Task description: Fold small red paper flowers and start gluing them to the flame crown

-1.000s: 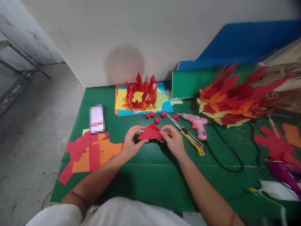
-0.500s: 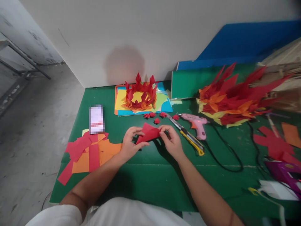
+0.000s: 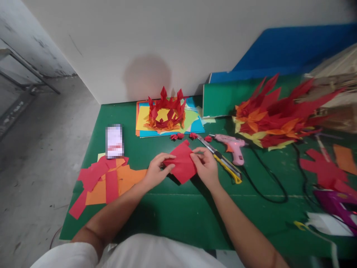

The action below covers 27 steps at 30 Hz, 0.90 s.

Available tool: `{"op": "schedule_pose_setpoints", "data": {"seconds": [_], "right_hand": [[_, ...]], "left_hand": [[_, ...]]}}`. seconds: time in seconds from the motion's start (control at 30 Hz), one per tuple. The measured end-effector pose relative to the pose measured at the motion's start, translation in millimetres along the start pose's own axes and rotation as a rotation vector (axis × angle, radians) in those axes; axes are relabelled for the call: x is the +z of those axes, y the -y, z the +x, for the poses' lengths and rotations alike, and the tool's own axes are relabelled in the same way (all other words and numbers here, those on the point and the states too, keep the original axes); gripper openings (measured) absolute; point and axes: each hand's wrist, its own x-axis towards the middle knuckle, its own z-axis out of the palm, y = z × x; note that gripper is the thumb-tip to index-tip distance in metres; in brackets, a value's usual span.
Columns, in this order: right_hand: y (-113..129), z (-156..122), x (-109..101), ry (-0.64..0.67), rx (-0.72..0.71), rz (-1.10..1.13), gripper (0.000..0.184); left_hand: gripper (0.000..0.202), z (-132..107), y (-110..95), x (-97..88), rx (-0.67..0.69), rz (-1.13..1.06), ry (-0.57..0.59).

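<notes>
A red paper square [image 3: 182, 162] is held open like a diamond just above the green table [image 3: 173, 219]. My left hand [image 3: 156, 172] pinches its left corner. My right hand [image 3: 205, 166] pinches its right corner. Both hands are closed on the paper. Several small folded red pieces [image 3: 178, 136] lie just beyond it.
A red and orange paper crown [image 3: 166, 111] sits on coloured sheets [image 3: 195, 124] at the back. A utility knife [image 3: 223, 160] and pink glue gun [image 3: 232, 145] with its cord lie right of my hands. Red and orange scraps [image 3: 107, 180] and a phone [image 3: 114, 141] lie left. A large paper flame piece [image 3: 279, 115] is at right.
The red paper was a folded triangle a second ago; it is now unfolded into a full square between both hands, which have dropped slightly toward me.
</notes>
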Motion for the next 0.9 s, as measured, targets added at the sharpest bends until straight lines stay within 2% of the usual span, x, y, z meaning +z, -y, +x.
{"op": "schedule_pose_setpoints", "data": {"seconds": [0.1,0.2,0.3,0.4,0.57,0.8,0.9], "right_hand": [[1,1,-4,0.084,0.018,0.030,0.025],[2,4,-10,0.187,-0.040,-0.053,0.024],[0,6,-12,0.249,-0.042,-0.103,0.019],[-3,7,-13,0.261,-0.009,-0.057,0.020],[-5,6,-11,0.264,0.022,-0.007,0.027],[-4,3,-7,0.309,0.047,-0.002,0.025],[-8,3,-7,0.297,0.043,0.000,0.023]], "left_hand": [[0.013,2,0,-0.6,-0.070,-0.053,-0.059],[0.012,3,2,-0.6,-0.108,-0.116,-0.108],[0.016,3,2,-0.6,-0.122,-0.142,-0.105],[0.019,3,0,-0.7,-0.110,-0.149,-0.086],[0.017,3,-3,-0.9,-0.053,-0.107,-0.067],[0.008,4,0,-2.3,0.112,0.090,-0.135],[0.006,4,-2,-2.9,0.209,0.173,-0.114]]}}
